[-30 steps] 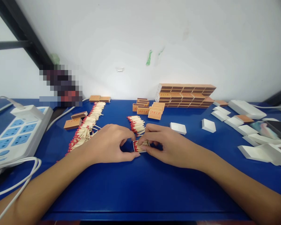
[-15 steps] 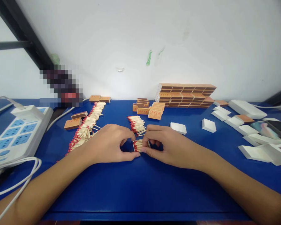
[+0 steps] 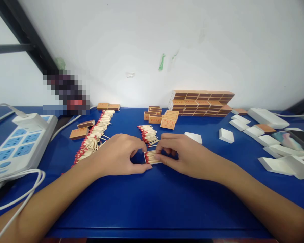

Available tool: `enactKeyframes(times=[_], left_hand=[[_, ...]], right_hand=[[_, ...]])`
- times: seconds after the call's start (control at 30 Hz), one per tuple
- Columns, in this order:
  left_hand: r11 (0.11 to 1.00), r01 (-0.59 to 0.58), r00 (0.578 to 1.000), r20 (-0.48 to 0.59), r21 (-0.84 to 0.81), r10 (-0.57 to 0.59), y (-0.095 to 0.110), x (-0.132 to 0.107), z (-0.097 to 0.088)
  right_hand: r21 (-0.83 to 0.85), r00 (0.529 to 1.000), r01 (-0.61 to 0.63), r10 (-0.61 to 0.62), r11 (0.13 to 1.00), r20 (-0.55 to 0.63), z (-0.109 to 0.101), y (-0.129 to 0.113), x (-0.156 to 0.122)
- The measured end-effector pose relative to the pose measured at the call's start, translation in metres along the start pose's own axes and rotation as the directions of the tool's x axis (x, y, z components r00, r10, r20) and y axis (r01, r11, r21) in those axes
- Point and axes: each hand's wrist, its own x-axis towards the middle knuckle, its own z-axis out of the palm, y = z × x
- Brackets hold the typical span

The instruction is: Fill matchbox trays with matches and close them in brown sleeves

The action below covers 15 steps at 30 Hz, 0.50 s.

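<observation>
A small white matchbox tray [image 3: 152, 158] filled with red-tipped matches lies on the blue table [image 3: 152, 202] between my hands. My left hand [image 3: 119, 155] curls around the tray's left end, thumb and fingers pinching it. My right hand [image 3: 183, 155] pinches the matches at the tray's right side with fingertips pressed together. Just behind the tray lies a small heap of loose matches [image 3: 147, 134]. A long row of matches [image 3: 95, 135] runs along the table to the left.
Orange matchbox sleeves are stacked at the back [image 3: 201, 103], with a smaller pile [image 3: 162, 118] in front. White inner trays [image 3: 268, 141] are scattered to the right. A white power strip [image 3: 17, 141] and cables lie at the left.
My right hand's fingers have shifted slightly up and back over the tray's matches. The left hand and the tray have stayed in place.
</observation>
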Motion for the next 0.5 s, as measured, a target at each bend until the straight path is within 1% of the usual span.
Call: enactKeyframes(times=[0.13,0.27,0.5], left_hand=[[1.0,-0.001,1.0,0.003,0.0,0.001,-0.0001,-0.0002,0.0],[1.0,-0.006,1.0,-0.005,0.006,0.006,0.0005,0.0001,-0.0002],[1.0,-0.011,1.0,-0.006,0.005,0.011,0.0003,-0.0001,0.0003]], right_hand=[[0.005,1.0,0.005,-0.005,1.0,0.023,-0.0015,-0.0006,-0.0008],[-0.013,1.0,0.01,-0.01,1.0,-0.009,-0.0023,-0.0003,0.0009],[0.004,1.0,-0.014,0.014,1.0,0.028,-0.0023,-0.0001,-0.0006]])
